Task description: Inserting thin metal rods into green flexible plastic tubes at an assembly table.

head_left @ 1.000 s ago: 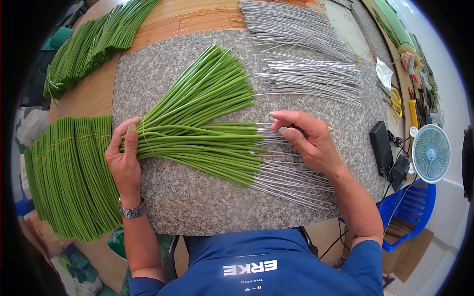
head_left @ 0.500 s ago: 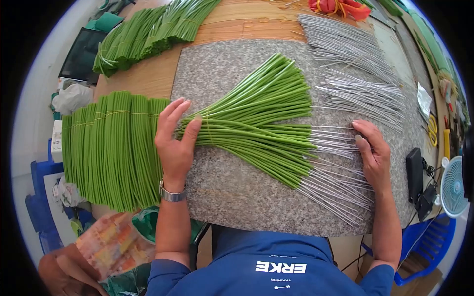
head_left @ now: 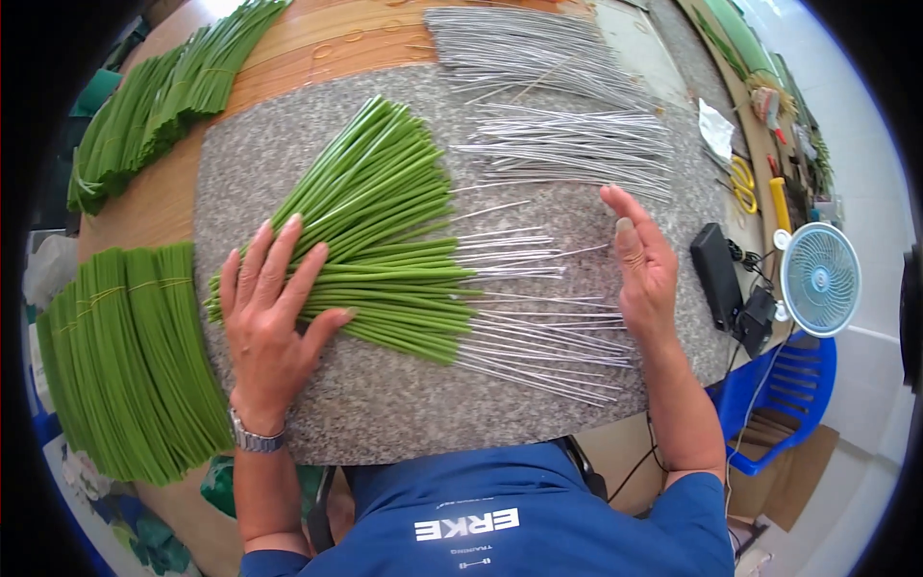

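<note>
A fanned bundle of green plastic-looking stems (head_left: 394, 274) lies on the grey speckled slab, with thin silvery wires (head_left: 548, 332) sticking out of several right-hand ends. My left hand (head_left: 274, 313) rests spread over the narrow left part of the bundle, its palm covering part of the stems. To the right of the wire tips, my right hand (head_left: 642, 264) is upright on its edge. Its fingers are stretched and the thumb is raised beside them, with nothing visible in the hand. One wire ends just short of that thumb.
Loose wires lie in a nearer pile (head_left: 577, 149) and a farther pile (head_left: 529, 48) beyond my right hand. Banded green stems (head_left: 130, 356) sit at left, more (head_left: 173, 96) at far left. Yellow scissors (head_left: 742, 185), a black box (head_left: 716, 274) and a small fan (head_left: 820, 274) are at right.
The whole view has swung right. My left hand has gone from curling around the bundle's narrow end to lying spread on top. My right hand has come away from the wire tips.
</note>
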`<state>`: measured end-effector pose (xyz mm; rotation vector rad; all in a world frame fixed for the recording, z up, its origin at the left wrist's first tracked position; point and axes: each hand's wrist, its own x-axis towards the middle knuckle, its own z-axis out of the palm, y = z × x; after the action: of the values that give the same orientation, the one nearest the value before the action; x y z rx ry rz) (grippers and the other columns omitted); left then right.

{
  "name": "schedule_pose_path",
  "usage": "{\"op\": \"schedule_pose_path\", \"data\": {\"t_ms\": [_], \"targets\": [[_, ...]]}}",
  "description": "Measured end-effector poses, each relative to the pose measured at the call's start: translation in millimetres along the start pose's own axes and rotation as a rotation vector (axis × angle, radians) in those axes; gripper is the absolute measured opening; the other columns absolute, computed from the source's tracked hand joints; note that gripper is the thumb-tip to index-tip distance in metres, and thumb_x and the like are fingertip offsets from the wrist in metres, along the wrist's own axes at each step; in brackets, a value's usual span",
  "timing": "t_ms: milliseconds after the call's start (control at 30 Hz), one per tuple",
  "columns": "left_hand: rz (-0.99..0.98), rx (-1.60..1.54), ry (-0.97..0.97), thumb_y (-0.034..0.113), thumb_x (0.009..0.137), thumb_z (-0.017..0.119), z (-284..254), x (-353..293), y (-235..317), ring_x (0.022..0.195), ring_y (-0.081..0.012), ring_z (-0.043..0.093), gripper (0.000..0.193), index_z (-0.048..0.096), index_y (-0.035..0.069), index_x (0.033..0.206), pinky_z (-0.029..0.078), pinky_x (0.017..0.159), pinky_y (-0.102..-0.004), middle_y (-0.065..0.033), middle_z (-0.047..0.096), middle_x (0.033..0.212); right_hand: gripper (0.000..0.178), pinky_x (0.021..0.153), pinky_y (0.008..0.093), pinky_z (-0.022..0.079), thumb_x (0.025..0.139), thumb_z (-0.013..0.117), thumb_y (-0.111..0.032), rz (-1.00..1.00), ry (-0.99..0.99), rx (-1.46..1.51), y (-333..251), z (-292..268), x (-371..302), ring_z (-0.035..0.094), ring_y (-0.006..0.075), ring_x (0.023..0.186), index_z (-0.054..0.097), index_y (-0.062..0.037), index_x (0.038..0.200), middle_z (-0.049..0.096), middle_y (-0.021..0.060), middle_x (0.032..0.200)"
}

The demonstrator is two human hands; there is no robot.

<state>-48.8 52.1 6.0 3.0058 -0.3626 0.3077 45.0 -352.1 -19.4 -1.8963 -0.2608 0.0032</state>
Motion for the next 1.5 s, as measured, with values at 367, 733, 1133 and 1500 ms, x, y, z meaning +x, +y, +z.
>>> {"op": "schedule_pose_path", "data": {"t_ms": [367,733,1133,1500], "targets": [[0.009,-0.008,0.054,0.057,0.098,0.072,8,-5,0,0.16,-0.0352,0.043,0.067,0.071,0.013,0.148,0.026,0.132,-0.0536,-0.011,0.055,0.168,0.056,0.125,0.0444,0.042,0.113,0.065,-0.038,0.036,-0.173,0.014,-27,39,-11,0.053,0.0322,0.153,0.058,-0.005,0.158,0.061,0.0213,0.16],[0.031,0.043,0.066,0.063,0.099,0.068,5,-3,-5,0.159,-0.0331,0.046,0.071,0.07,0.014,0.15,0.026,0.132,-0.0525,-0.0086,0.056,0.168,0.075,0.133,0.0429,0.03,0.114,0.058,-0.051,0.01,0.016,-0.073,17,-47,-79,0.046,0.0296,0.158,0.045,0.0017,0.166,0.052,0.0184,0.168],[0.043,0.053,0.103,0.061,0.098,0.07,13,-5,-3,0.157,-0.0333,0.048,0.07,0.071,0.012,0.148,0.031,0.13,-0.0507,-0.0091,0.058,0.165,0.074,0.138,0.0504,0.018,0.119,0.046,-0.043,-0.038,-0.101,0.118,-18,6,-79,0.032,0.0364,0.165,0.029,0.0095,0.169,0.038,0.0264,0.174],[0.047,0.059,0.101,0.059,0.099,0.07,13,-9,-4,0.158,-0.0324,0.046,0.069,0.069,0.013,0.151,0.029,0.131,-0.0502,-0.0082,0.057,0.166,0.087,0.134,0.044,0.028,0.113,0.057,-0.053,-0.013,-0.185,-0.03,-30,45,-92,0.033,0.0368,0.165,0.028,0.0042,0.172,0.037,0.0255,0.176]]}}
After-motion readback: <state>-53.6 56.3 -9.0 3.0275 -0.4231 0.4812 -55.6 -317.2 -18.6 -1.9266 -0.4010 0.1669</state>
